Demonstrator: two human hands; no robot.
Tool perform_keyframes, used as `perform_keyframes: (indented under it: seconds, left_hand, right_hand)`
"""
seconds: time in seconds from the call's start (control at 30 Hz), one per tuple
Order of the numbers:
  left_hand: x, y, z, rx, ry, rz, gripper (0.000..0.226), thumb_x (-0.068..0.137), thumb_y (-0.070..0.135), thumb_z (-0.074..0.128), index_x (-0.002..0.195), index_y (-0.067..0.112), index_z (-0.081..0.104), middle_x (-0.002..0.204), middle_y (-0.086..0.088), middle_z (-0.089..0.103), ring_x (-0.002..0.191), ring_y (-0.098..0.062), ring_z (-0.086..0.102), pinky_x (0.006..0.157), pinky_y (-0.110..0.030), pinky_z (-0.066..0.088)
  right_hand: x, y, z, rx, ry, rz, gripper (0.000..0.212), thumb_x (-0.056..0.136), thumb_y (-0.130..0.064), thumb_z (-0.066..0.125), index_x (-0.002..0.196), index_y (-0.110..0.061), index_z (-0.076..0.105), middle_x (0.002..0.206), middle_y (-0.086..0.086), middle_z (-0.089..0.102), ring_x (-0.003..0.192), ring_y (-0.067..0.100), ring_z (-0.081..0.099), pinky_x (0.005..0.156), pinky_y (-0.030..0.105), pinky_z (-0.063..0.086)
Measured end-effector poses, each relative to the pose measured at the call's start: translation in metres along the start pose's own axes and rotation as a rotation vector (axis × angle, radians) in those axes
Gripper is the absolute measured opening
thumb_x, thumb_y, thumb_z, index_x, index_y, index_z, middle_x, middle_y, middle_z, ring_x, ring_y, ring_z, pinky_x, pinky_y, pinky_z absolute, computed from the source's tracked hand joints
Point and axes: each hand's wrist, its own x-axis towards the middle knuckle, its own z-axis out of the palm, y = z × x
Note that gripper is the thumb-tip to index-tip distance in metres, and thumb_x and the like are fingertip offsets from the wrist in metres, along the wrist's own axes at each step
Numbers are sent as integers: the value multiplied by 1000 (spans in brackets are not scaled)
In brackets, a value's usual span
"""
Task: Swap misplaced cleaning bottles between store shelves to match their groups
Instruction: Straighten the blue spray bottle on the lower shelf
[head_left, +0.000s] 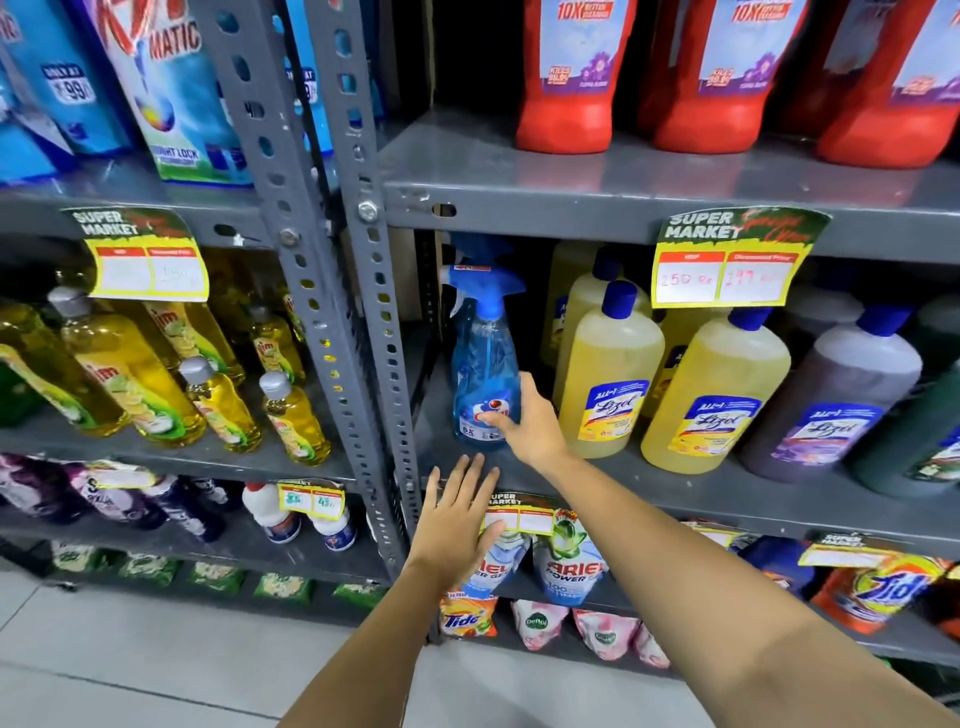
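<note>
A blue spray bottle (484, 358) with a blue trigger head stands upright at the left end of the right-hand middle shelf (727, 493), beside yellow floor-cleaner bottles (608, 374). My right hand (524, 421) wraps its fingers and thumb around the lower label part of the spray bottle. My left hand (460, 514) hovers flat with fingers spread just below, over the shelf's front edge, holding nothing. On the left-hand rack stand yellow dish-liquid bottles (218, 400).
Red jugs (571, 78) fill the shelf above. Purple and dark green cleaner bottles (831, 395) stand to the right. A grey perforated upright (374, 312) divides the racks. Detergent pouches (566, 561) hang below. Price tags (727, 265) hang from shelf edges.
</note>
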Motion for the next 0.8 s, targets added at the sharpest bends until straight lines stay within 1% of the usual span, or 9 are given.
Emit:
perform_keyframes:
  seconds: [0.03, 0.1, 0.17, 0.3, 0.4, 0.5, 0.57, 0.63, 0.8]
  left_hand:
    - [0, 0, 0, 4, -1, 1, 64, 99, 54, 26, 150, 15, 23, 156, -11, 30, 144, -29, 24, 115, -57, 18]
    - [-1, -1, 0, 4, 3, 4, 64, 99, 54, 25, 150, 15, 22, 156, -11, 30, 144, -29, 24, 114, -56, 16]
    - [-1, -1, 0, 1, 0, 8, 65, 100, 55, 24, 151, 15, 20, 157, -11, 29, 145, -29, 22, 111, -55, 13]
    - [0, -1, -1, 13, -10, 5, 66, 100, 56, 23, 151, 16, 17, 157, -11, 27, 146, -29, 20, 111, -55, 12]
    - [0, -1, -2, 11, -13, 4, 66, 99, 56, 24, 151, 16, 18, 157, -11, 27, 146, -29, 20, 111, -54, 12]
    - [0, -1, -1, 14, -20, 4, 66, 99, 55, 24, 152, 16, 18, 158, -11, 27, 146, -29, 20, 111, -55, 13]
    - [0, -1, -1, 22, -27, 0, 66, 99, 55, 24, 151, 15, 19, 157, -11, 27, 146, -29, 20, 111, -55, 13]
    - [0, -1, 0, 26, -31, -3, 66, 98, 55, 26, 151, 15, 20, 157, -11, 27, 145, -29, 20, 111, -55, 14]
    - [0, 0, 1, 33, -26, -8, 67, 98, 55, 28, 152, 15, 20, 158, -11, 26, 146, -29, 18, 112, -55, 13]
  right_hand:
    - [1, 0, 1, -12, 1, -2, 53, 85, -17, 72, 128, -13, 41, 128, 9, 63, 117, 24, 62, 94, 38, 54]
    - [2, -1, 2, -40, 6, -4, 52, 85, -20, 73, 126, -13, 42, 128, 9, 63, 116, 24, 62, 93, 37, 54]
    - [4, -2, 2, -66, -4, -8, 52, 85, -22, 74, 124, -14, 41, 128, 9, 64, 116, 25, 63, 93, 39, 54]
    - [9, 0, -2, -101, -55, -25, 52, 83, -23, 75, 121, -13, 40, 128, 10, 64, 116, 25, 63, 94, 41, 54]
    - [11, 3, -5, -117, -84, -34, 54, 83, -23, 75, 123, -14, 39, 129, 9, 64, 117, 24, 62, 95, 43, 54]
    - [12, 4, -7, -116, -103, -48, 56, 84, -22, 74, 126, -15, 39, 130, 9, 63, 117, 23, 62, 95, 41, 54]
    - [13, 5, -10, -132, -130, -64, 60, 85, -22, 74, 131, -15, 37, 131, 8, 62, 117, 22, 62, 94, 38, 54]
    - [15, 7, -13, -152, -154, -74, 63, 86, -22, 72, 136, -15, 35, 133, 8, 61, 119, 22, 61, 95, 38, 54]
    - [17, 11, -13, -144, -166, -69, 65, 87, -21, 71, 139, -17, 33, 136, 8, 59, 121, 21, 59, 96, 39, 54]
